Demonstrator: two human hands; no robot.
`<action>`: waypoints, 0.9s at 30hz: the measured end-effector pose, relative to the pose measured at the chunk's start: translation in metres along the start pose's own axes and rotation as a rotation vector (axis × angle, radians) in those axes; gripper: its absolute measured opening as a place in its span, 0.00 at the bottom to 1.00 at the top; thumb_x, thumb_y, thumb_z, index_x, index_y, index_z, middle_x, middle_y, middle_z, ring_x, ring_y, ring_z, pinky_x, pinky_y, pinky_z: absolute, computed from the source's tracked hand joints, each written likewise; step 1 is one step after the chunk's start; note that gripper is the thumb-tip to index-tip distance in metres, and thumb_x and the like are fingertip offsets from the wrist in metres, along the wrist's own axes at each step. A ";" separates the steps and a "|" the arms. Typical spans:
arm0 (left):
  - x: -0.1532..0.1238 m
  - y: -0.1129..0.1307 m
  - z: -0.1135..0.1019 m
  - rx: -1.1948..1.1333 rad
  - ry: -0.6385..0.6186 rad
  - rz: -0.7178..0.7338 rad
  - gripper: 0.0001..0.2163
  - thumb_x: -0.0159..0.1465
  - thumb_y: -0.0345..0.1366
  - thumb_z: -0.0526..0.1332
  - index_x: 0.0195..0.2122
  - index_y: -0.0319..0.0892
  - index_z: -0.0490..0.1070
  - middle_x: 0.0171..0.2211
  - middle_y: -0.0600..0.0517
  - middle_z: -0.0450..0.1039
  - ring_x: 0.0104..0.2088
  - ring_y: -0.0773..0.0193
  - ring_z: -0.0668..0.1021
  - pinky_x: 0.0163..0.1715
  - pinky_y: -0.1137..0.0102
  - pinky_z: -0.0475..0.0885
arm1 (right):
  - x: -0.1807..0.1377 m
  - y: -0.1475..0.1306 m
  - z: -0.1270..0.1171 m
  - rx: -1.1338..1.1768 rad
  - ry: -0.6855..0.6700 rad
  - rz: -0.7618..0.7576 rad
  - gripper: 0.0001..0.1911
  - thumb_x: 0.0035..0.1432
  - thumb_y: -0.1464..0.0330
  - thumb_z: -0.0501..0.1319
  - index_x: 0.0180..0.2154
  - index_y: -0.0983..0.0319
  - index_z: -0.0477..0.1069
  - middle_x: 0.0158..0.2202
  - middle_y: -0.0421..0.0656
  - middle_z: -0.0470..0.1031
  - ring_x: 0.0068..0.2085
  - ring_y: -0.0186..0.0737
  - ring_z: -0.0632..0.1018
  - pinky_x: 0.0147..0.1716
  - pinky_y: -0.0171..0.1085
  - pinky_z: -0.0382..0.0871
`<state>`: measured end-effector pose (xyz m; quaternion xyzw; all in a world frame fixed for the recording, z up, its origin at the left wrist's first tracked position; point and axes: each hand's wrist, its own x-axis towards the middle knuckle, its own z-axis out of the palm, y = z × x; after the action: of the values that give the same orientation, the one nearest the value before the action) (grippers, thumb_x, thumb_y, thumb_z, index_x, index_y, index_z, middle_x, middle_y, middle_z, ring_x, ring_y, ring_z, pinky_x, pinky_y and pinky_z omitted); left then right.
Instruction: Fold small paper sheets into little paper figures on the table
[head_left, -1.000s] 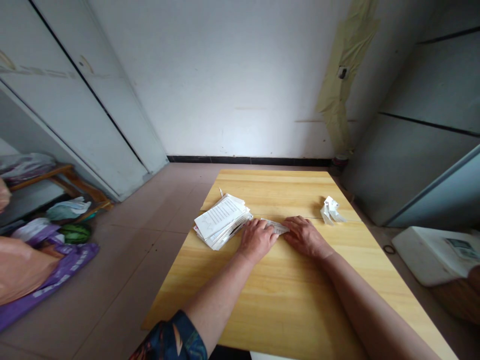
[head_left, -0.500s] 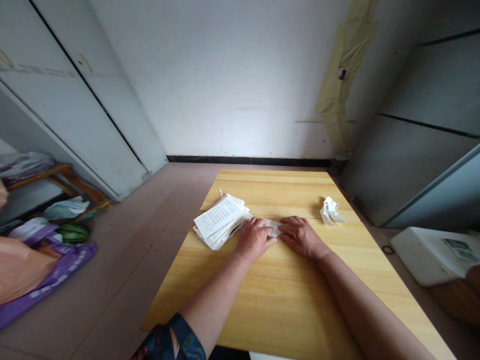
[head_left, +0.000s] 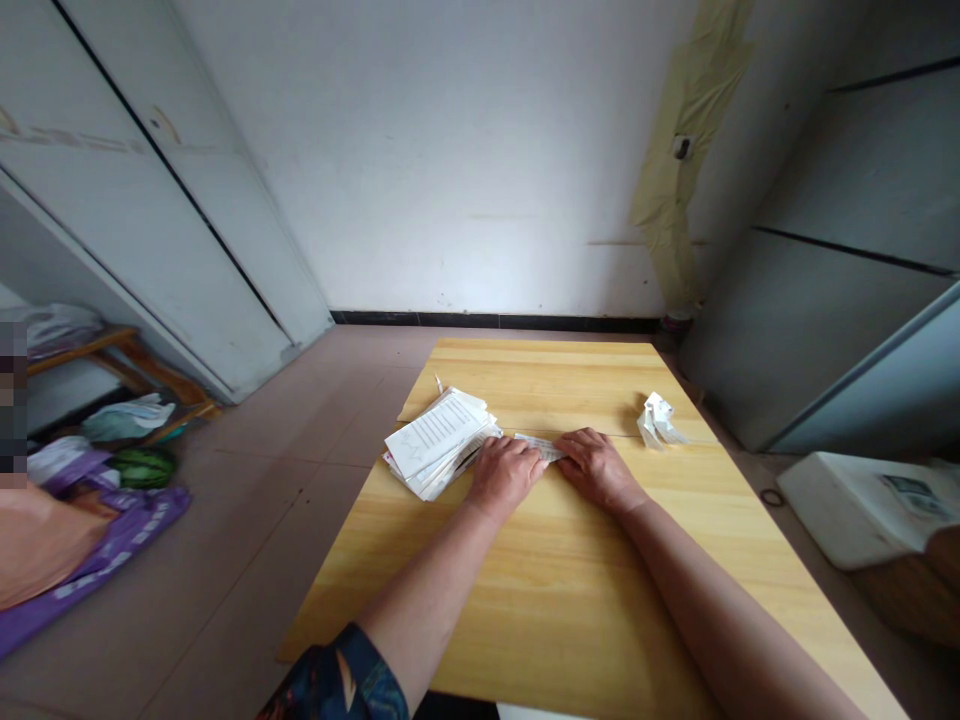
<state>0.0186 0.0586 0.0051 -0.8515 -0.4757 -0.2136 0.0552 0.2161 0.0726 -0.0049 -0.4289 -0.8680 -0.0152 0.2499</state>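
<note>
Together, our left hand [head_left: 507,470] and right hand [head_left: 597,468], fingers curled, hold a narrow paper [head_left: 541,446], seemingly part-folded, while a stack of sheets [head_left: 437,435] lies flat alongside.

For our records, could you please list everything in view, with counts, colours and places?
Table: 1, light wood, centre
Floor: 1, pinkish, below
Wall: 1, white, ahead
Paper strip: 1, white, table's middle
Paper stack: 1, white, table's left
Crumpled paper: 1, white, table's right
Tape: count unclear, yellowish, on wall
Wall fitting: 1, white and dark, amid tape
Cupboard: 1, pale grey, left
Tall unit: 1, grey, right
Box: 1, white, right
Rack: 1, brown, left
Watermelon: 1, green, left
Bundled items: count unclear, mixed colours, left
Sleeve: 1, dark patterned, lower left
Forearms: 2, bare, over table
Left grip: 1, bare, on strip's left
Right grip: 1, bare, on strip's right
</note>
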 end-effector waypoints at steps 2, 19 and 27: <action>0.000 0.000 -0.001 -0.009 0.011 0.006 0.11 0.66 0.39 0.55 0.32 0.44 0.74 0.31 0.50 0.75 0.36 0.60 0.75 0.38 0.64 0.63 | 0.003 -0.003 0.001 -0.041 0.020 -0.015 0.09 0.61 0.68 0.57 0.40 0.61 0.75 0.38 0.47 0.77 0.40 0.43 0.72 0.41 0.41 0.61; 0.003 -0.007 -0.002 -1.052 0.076 -0.355 0.08 0.57 0.38 0.60 0.30 0.38 0.74 0.25 0.53 0.72 0.27 0.66 0.72 0.27 0.74 0.65 | 0.007 -0.016 -0.013 0.972 0.143 0.382 0.11 0.53 0.60 0.63 0.35 0.61 0.72 0.30 0.40 0.74 0.32 0.37 0.74 0.33 0.36 0.68; 0.000 -0.012 -0.004 -1.428 -0.131 -0.452 0.13 0.55 0.42 0.61 0.36 0.38 0.74 0.27 0.53 0.73 0.27 0.67 0.72 0.27 0.75 0.65 | 0.009 -0.020 -0.014 1.180 0.139 0.425 0.19 0.49 0.62 0.66 0.43 0.59 0.67 0.36 0.42 0.73 0.37 0.38 0.74 0.37 0.37 0.68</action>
<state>0.0072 0.0646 0.0074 -0.5729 -0.3870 -0.4253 -0.5841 0.2018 0.0632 0.0152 -0.3799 -0.6078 0.4881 0.4980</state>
